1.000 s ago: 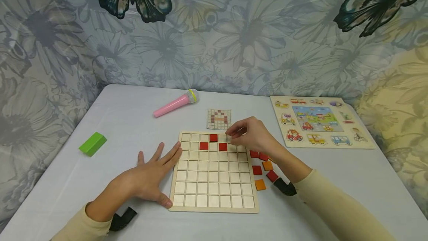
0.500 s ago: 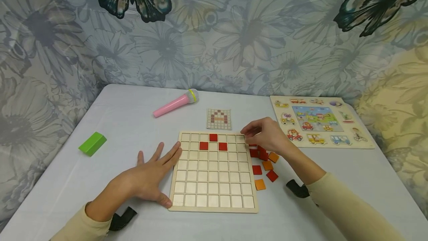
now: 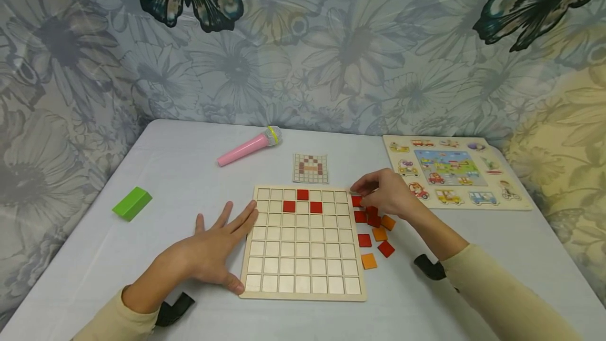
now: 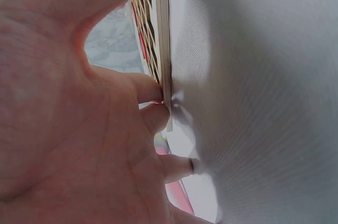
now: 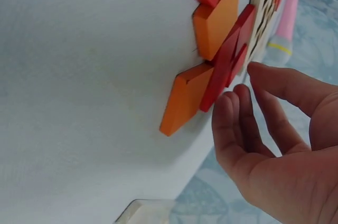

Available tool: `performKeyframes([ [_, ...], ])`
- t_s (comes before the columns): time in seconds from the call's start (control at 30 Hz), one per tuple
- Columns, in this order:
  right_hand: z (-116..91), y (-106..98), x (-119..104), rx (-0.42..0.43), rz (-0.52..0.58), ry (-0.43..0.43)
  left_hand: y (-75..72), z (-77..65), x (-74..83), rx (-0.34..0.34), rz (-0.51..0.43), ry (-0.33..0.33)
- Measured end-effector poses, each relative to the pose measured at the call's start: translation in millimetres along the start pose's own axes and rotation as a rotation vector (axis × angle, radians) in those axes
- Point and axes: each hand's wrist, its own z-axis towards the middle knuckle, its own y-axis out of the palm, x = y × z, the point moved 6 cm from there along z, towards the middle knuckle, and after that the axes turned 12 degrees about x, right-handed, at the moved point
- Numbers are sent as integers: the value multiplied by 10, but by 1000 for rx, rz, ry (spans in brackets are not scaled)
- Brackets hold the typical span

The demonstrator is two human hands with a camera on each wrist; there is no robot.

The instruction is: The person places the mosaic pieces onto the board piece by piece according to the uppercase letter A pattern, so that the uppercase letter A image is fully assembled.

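A wooden grid board (image 3: 303, 250) of square cells lies in front of me, with red tiles (image 3: 302, 194) in 3 upper cells. My left hand (image 3: 205, 254) lies spread along the board's left edge, thumb at the near corner and fingertips at the side; in the left wrist view they touch the edge. Past the board's upper right corner is my right hand (image 3: 385, 193), its fingers loosely bent above a loose red tile (image 3: 356, 201). The right wrist view shows nothing between its fingers. Several red and orange tiles (image 3: 380, 234) lie beside the board's right edge.
A small pattern card (image 3: 310, 168) lies behind the board. Farther back is a pink toy microphone (image 3: 248, 148). A green block (image 3: 132, 204) sits at the left, and a picture puzzle board (image 3: 397, 172) at the back right.
My right hand has moved right, from over the board's upper cells to the loose tiles beside it. The left hand stays in place, and the tiles on the board look the same.
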Motion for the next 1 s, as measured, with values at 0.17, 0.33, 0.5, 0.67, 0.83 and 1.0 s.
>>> performKeyframes([
  [0.17, 16, 25, 31, -37, -17, 30, 11, 7, -5, -3, -2, -4],
  [0.33, 39, 51, 52, -48, -31, 34, 11, 3, -2, -3, 5, -2],
  [0.5, 52, 68, 40, -33, -52, 1, 2, -7, 0, 0, 4, 0],
  [0.67, 54, 84, 25, -29, -58, -20, -1, -13, -1, 2, 6, -1],
  [0.83, 55, 83, 40, -31, -47, -13, -1, -12, -2, 1, 11, -1],
  [1.0, 51, 67, 47, -37, -52, -25, 0, -2, 0, -2, 5, -5],
])
